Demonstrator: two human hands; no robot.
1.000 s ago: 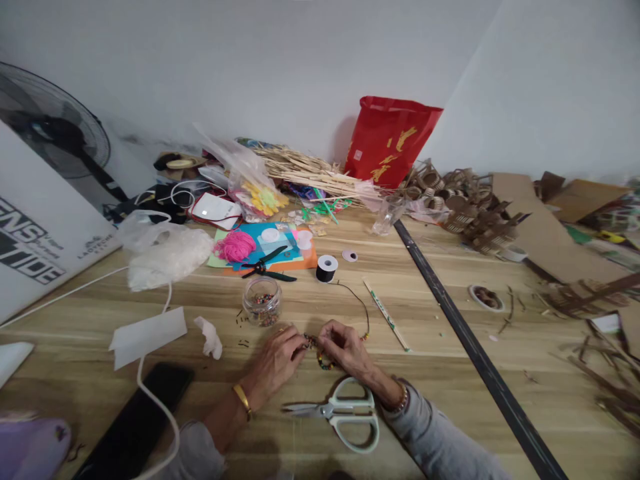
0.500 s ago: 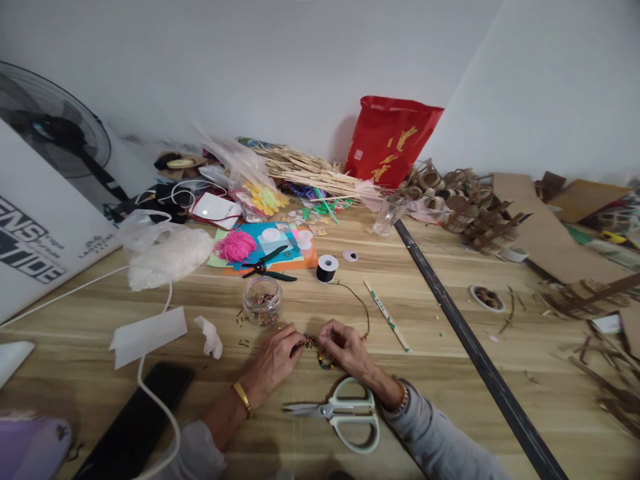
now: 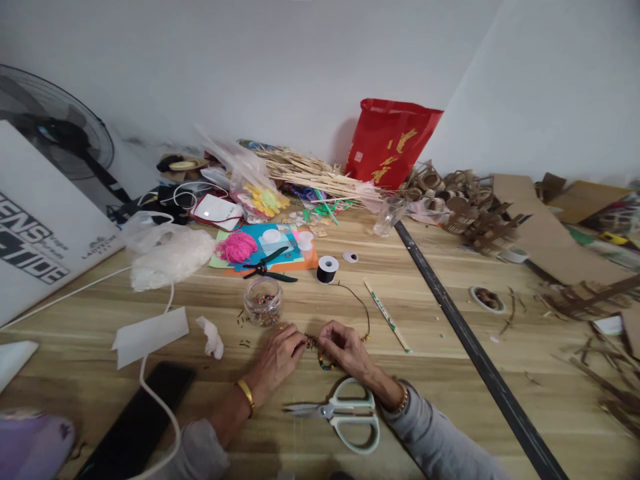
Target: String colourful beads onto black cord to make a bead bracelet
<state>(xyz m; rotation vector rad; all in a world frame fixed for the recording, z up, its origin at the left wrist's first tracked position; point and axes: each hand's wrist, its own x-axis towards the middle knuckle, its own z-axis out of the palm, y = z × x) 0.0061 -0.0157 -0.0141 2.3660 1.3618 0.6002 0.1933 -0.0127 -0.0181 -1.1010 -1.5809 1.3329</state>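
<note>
My left hand (image 3: 281, 353) rests on the table with its fingers closed together, fingertips at a small heap of coloured beads (image 3: 311, 341); anything between them is too small to make out. Facing it, my right hand (image 3: 345, 348) is closed in a pinch on a beaded string, whose loop of coloured beads (image 3: 327, 365) hangs below the fingers. Thin black cord (image 3: 361, 301) curves from a black spool (image 3: 327, 269) down to a few yellowish beads (image 3: 366, 337) beside my right hand. An uncapped clear jar of beads (image 3: 263, 303) stands beyond my left hand. Light-handled scissors (image 3: 354, 415) lie nearer me.
Black-handled pliers (image 3: 270, 265) lie by pink yarn (image 3: 237, 248) and coloured sheets. A paper-wrapped stick (image 3: 387, 317) and a long black strip (image 3: 465, 327) lie right. Crumpled tissue (image 3: 211, 337), a white cable (image 3: 160, 407) and a black phone-like slab (image 3: 137, 420) are left.
Both hands stay almost where they were, fingers still closed by the beads. The whole view has shifted very slightly.
</note>
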